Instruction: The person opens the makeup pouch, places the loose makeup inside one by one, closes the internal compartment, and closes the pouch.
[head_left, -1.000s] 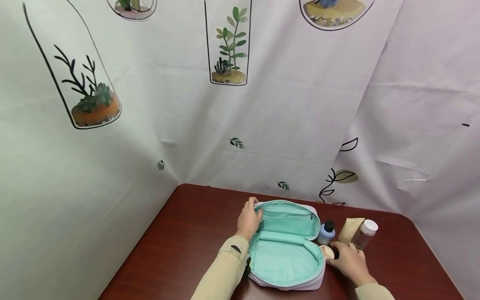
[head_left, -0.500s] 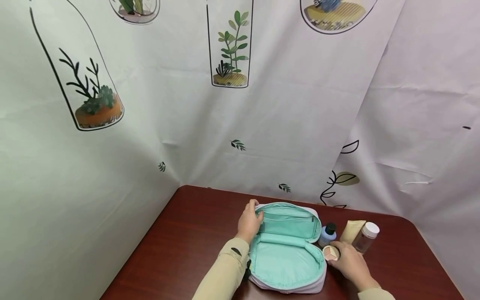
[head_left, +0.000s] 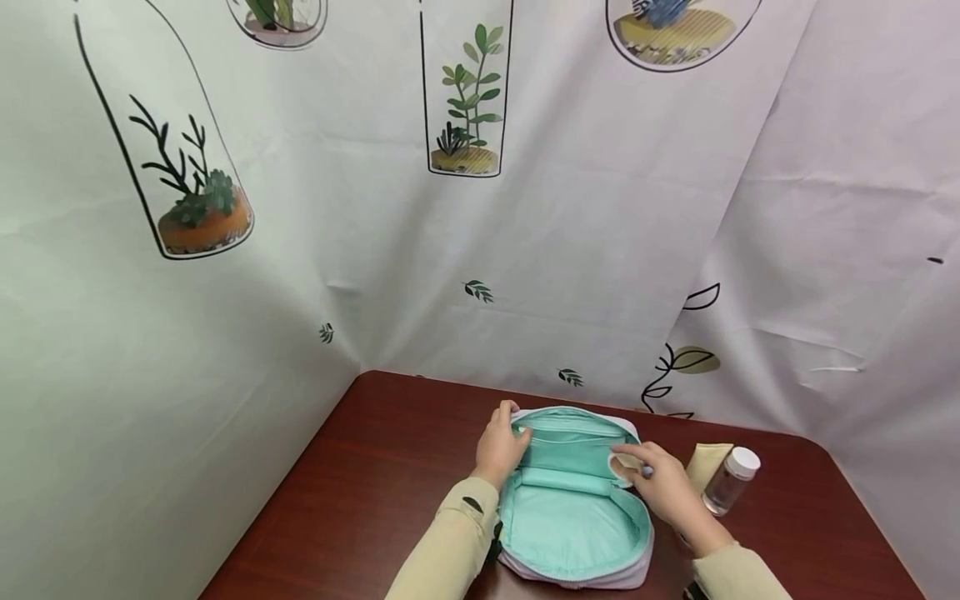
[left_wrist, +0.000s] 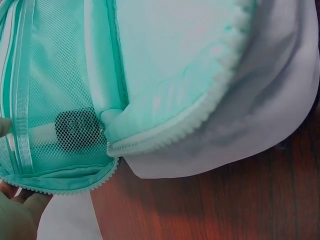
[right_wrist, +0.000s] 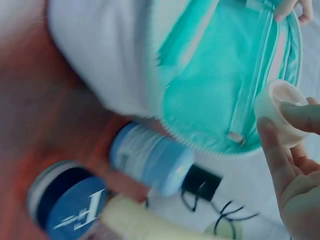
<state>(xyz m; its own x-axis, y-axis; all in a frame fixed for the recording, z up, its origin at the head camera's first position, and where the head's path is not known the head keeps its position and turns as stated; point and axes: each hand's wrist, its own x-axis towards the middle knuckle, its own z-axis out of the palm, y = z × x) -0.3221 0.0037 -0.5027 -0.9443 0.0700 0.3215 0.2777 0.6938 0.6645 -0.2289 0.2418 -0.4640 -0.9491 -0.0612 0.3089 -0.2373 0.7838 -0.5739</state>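
An unzipped cosmetic bag [head_left: 577,529], lilac outside with a mint lining, lies spread on the table. My left hand [head_left: 498,446] grips the raised lid at its far left corner, thumb inside and fingers behind. My right hand [head_left: 667,483] pinches a small round makeup compact [head_left: 621,468] in front of the lid's right side. In the right wrist view the compact [right_wrist: 275,107] shows a white rim between thumb and fingers, overlapping the mesh pocket [right_wrist: 215,75]. Through the mesh in the left wrist view shows a dark square item [left_wrist: 77,130] with a pale strip beside it.
Right of the bag stand a cream tube [head_left: 708,462] and a clear bottle with a white cap [head_left: 731,482]. A blue bottle with a black cap [right_wrist: 150,157] and a blue-lidded jar [right_wrist: 75,205] are mostly behind my right hand and arm in the head view.
My right hand has lifted the compact from beside the bag's right side and carried it up and left to the lid. My left hand keeps its hold on the lid.
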